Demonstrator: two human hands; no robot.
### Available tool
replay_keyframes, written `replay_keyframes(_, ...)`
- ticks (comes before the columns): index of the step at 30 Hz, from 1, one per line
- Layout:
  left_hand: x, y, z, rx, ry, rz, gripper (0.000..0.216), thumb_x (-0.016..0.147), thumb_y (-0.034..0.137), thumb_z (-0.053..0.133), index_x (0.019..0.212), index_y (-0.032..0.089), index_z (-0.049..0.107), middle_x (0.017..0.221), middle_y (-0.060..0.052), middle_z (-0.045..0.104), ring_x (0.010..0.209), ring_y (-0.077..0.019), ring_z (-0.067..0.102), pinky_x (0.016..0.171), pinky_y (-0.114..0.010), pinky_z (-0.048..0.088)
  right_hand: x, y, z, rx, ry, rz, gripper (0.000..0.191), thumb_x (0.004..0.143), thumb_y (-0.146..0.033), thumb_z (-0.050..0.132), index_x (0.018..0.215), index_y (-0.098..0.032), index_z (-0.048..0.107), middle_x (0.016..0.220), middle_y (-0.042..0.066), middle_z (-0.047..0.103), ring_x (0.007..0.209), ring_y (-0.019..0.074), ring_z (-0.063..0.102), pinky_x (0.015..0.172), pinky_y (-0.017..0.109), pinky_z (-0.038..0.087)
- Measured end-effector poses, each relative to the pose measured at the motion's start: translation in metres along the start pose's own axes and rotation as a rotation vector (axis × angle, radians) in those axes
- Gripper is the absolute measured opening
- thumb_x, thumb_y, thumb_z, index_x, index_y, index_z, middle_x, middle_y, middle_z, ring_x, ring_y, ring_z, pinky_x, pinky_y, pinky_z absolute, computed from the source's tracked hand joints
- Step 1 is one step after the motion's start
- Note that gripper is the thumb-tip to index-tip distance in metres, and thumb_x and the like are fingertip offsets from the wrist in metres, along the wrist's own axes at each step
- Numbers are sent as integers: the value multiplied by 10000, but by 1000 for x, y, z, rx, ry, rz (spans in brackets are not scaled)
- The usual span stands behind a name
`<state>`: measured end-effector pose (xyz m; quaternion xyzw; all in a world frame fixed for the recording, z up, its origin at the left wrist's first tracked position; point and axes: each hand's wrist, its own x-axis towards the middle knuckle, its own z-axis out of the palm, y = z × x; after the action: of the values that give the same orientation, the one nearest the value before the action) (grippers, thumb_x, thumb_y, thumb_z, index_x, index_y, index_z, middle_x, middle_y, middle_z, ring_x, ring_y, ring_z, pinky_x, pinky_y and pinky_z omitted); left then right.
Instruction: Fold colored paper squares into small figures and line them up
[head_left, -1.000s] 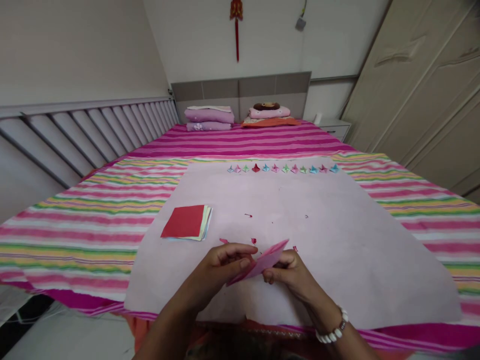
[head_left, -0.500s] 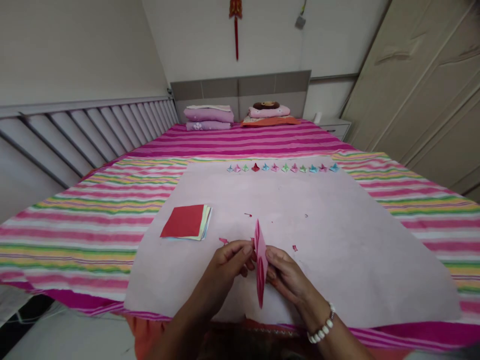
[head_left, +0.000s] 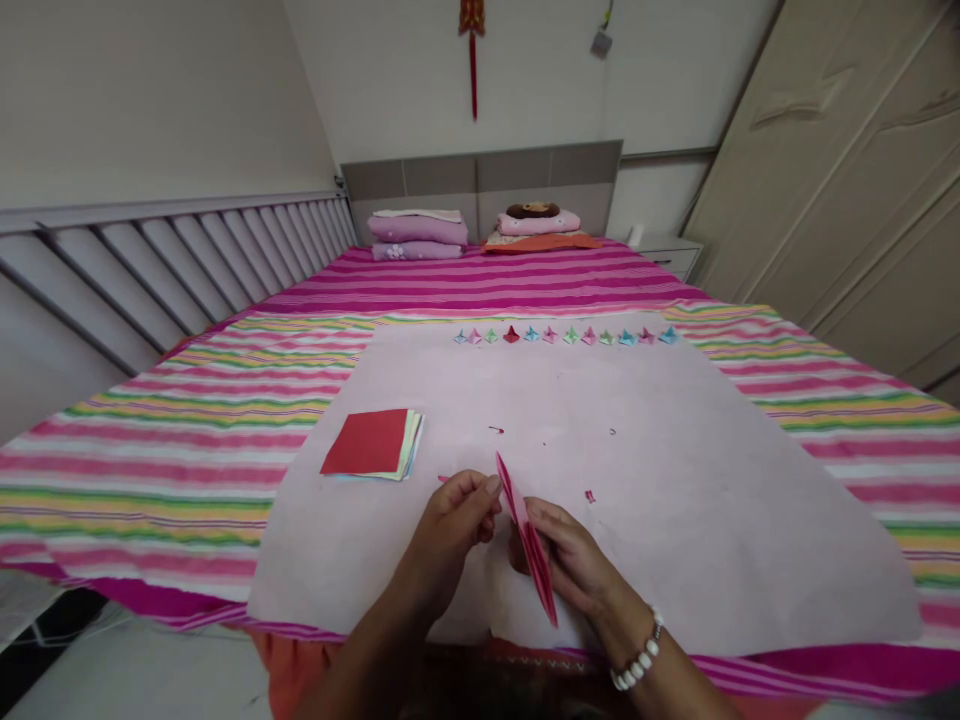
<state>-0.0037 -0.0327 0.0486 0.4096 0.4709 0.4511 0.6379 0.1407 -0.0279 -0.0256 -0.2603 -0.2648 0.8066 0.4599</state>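
A folded piece of pink paper (head_left: 534,548) is held up nearly edge-on in front of me, its top leaning left and its layers showing along the edge. My right hand (head_left: 574,560) grips it from the right, thumb on the near face and some fingers behind. My left hand (head_left: 463,510) is closed, thumb and forefinger pressed together beside the paper's upper left edge. What lies between those fingertips, if anything, is too small to make out. A pink scrap (head_left: 443,478) lies by the left knuckles, mostly hidden.
A stack of coloured paper squares (head_left: 367,443), red on top, lies left on the pale sheet (head_left: 675,480). Small folded paper pieces (head_left: 550,335) form a row along its far edge. A red-headed pin-like item (head_left: 496,430) and a small red scrap (head_left: 589,496) lie nearer.
The pink paper has tilted, its top going left and its bottom right. My left hand has drawn slightly left and up, and covers more of the pink scrap.
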Motion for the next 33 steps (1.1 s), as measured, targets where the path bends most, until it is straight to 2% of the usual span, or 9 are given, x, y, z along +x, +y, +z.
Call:
replay_keyframes(7,1,-3,0,0,-26,-14,316,726,425,675,672,174,492,568,65,422,530,-76,363,545,-213,289,0,0,-1,-21,-26,-1,296,732,-374,742,617,-165,567,497,-62,418,442,76,322,482,228,313)
replay_keyframes(19,4,-7,-2,15,-17,-46,288,749,415,650,703,163,518,570,61,452,549,-75,374,561,-210,302,5,4,-7,15,1,-14,295,707,-341,770,615,-153,562,502,-57,433,441,69,355,470,219,314)
replay_keyframes(27,0,-11,-1,35,-103,-32,228,757,342,667,710,155,545,579,64,469,539,-62,386,538,-194,292,7,3,-10,23,25,-33,267,715,-337,755,620,-154,586,496,-54,424,451,76,354,457,216,300)
replay_keyframes(33,-2,-14,5,-45,-163,-55,224,686,274,734,702,157,543,567,66,519,517,-54,411,519,-186,293,8,2,-9,29,49,-53,287,691,-337,773,593,-160,569,497,-56,445,450,73,369,476,215,334)
